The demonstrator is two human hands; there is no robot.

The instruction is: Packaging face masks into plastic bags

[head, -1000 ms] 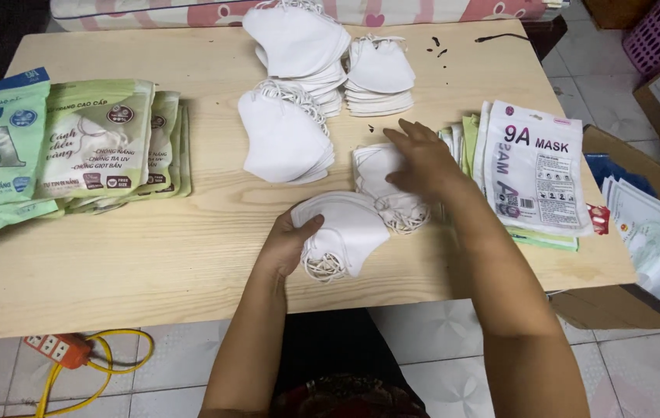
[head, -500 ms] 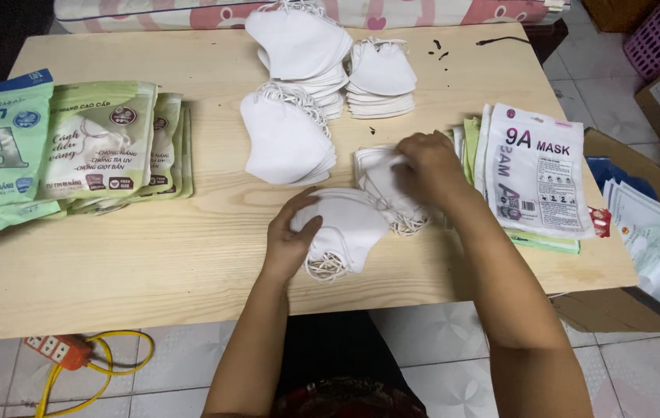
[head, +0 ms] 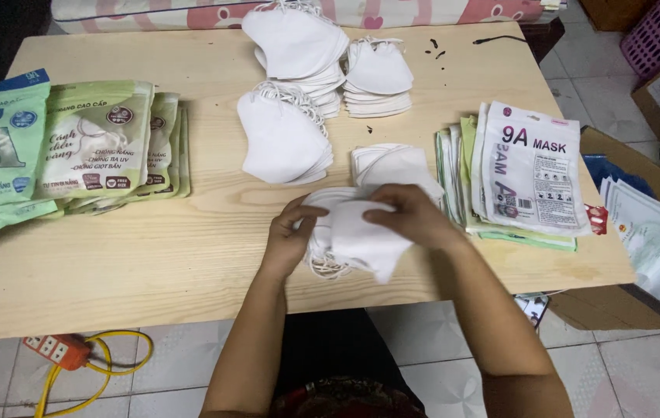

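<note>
Both of my hands meet over a small pile of white face masks [head: 357, 244] near the front edge of the wooden table [head: 152, 240]. My left hand [head: 291, 232] grips the pile's left side, where the ear loops hang out. My right hand [head: 407, 217] presses a folded white mask onto the top of the pile. Just behind my right hand lies a short stack of folded masks [head: 392, 162].
More white mask stacks sit further back [head: 283, 139], [head: 299, 46], [head: 378, 73]. Green mask packets [head: 105, 147] lie at the left, white and green packets [head: 527, 174] at the right. A cardboard box [head: 624, 232] stands off the right edge, and a power strip with yellow cable [head: 63, 352] lies on the floor.
My right hand has come from the short stack behind, carrying a mask, down onto the pile under my left hand. My left hand has closed further over the pile.
</note>
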